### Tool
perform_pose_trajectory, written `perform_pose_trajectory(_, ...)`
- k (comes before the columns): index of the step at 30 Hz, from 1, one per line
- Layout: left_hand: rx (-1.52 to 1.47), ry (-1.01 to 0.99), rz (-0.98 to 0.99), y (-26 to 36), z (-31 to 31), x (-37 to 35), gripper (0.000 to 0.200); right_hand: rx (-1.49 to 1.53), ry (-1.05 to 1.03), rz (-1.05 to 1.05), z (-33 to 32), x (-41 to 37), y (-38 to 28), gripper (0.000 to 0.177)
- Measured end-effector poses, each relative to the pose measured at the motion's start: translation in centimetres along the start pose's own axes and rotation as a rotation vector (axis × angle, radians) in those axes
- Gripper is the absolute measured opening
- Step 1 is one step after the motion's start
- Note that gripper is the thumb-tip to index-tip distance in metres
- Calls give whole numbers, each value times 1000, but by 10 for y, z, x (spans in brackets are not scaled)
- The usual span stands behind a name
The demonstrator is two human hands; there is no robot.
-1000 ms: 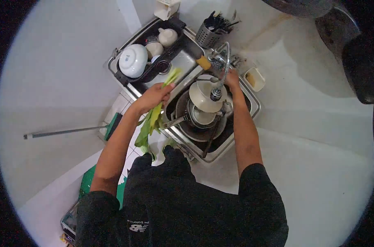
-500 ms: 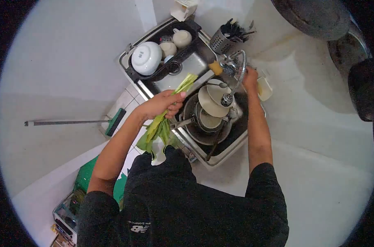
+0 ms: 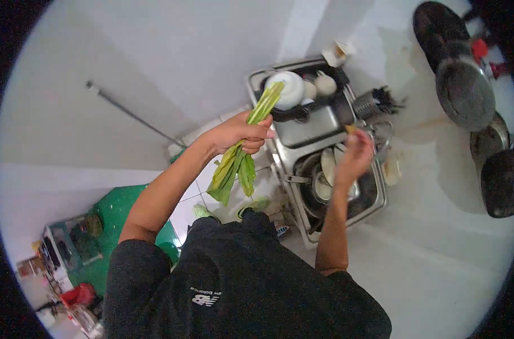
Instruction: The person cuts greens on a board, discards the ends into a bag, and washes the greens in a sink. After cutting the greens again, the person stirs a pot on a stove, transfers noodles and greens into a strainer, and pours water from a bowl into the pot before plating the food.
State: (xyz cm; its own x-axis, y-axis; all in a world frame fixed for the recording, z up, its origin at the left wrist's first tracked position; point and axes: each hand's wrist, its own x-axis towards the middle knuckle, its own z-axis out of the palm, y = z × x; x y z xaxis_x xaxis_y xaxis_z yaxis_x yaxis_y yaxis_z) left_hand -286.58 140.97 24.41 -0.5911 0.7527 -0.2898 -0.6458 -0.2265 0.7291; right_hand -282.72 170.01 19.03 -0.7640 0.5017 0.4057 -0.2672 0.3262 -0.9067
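A bunch of leafy greens (image 3: 262, 105) is gripped in my left hand (image 3: 243, 135), its pale cut stems pointing up toward the sink and its leaves hanging down over the floor. My right hand (image 3: 356, 155), smeared by motion, hovers above the sink basin (image 3: 370, 195) that holds dishes and a pan. Just beyond its fingertips shows a yellow sponge (image 3: 351, 129) by the faucet (image 3: 383, 135). Blur hides how the right fingers are set. Plates (image 3: 328, 165) and a long-handled pan (image 3: 297, 179) sit below that hand, partly covered by it.
In the far basin, a white bowl (image 3: 291, 90) and cups (image 3: 325, 85) stand in a dark rack. A metal utensil holder (image 3: 368, 105) is by the wall, where pans (image 3: 465, 93) hang. A long pole (image 3: 135, 116) leans at left. A glass-sided box (image 3: 76, 246) stands lower left.
The view has turned, shifting the sink rightward. My right hand has come away from the faucet area and back over the dish basin. My left hand still holds the greens, now raised slightly.
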Motion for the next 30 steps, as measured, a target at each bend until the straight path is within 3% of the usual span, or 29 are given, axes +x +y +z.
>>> perform_pose_trajectory(2,24,53,21,6,-13,-44,34,290,-502,64,78,-44,-51,34)
perform_pose_trajectory(3,166,123,33,5,-20,-71,31,530,-636,323,118,-73,-73,41)
perform_pose_trajectory(4,304,210,45,5,-29,-101,29,611,-768,379,153,-97,-86,44)
perform_pose_trajectory(5,580,291,62,9,-31,-137,26,533,-913,358,179,-116,-109,41)
perform_pose_trajectory(6,655,401,177,2,-41,-171,37,465,-1077,323,211,-135,-136,38)
perform_pose_trajectory(8,709,593,296,-16,-58,-250,60,355,-1164,97,266,-192,-183,33)
perform_pose_trajectory(9,684,653,313,-23,-68,-296,70,473,-1198,281,294,-232,-196,31)
perform_pose_trajectory(12,614,833,333,-74,-136,-426,74,536,-1387,160,370,-351,-251,30)
perform_pose_trajectory(13,587,913,358,-87,-146,-474,74,558,-1469,143,396,-392,-271,30)
perform_pose_trajectory(14,570,1003,411,-99,-155,-517,51,599,-1515,124,418,-432,-290,28)
perform_pose_trajectory(15,568,1092,448,-116,-128,-533,34,657,-1548,113,400,-450,-304,27)
perform_pose_trajectory(18,622,1358,395,-158,-128,-638,45,736,-1751,97,434,-548,-351,24)
perform_pose_trajectory(20,594,1502,417,-184,-129,-689,34,750,-1840,148,455,-611,-373,25)
perform_pose_trajectory(22,879,1867,608,-213,-139,-725,36,866,-1906,474,469,-663,-395,31)
perform_pose_trajectory(23,580,1884,579,-221,-132,-745,34,829,-1913,535,476,-692,-411,39)
perform_pose_trajectory(24,573,1915,587,-233,-133,-767,34,835,-1944,525,485,-720,-419,39)
perform_pose_trajectory(26,569,1982,236,-261,-149,-807,32,815,-2046,658,509,-775,-423,41)
perform_pose_trajectory(27,477,2014,382,-277,-160,-825,28,823,-2052,753,515,-799,-437,49)
perform_pose_trajectory(30,325,2096,298,-283,-155,-894,27,766,-2158,918,543,-875,-464,51)
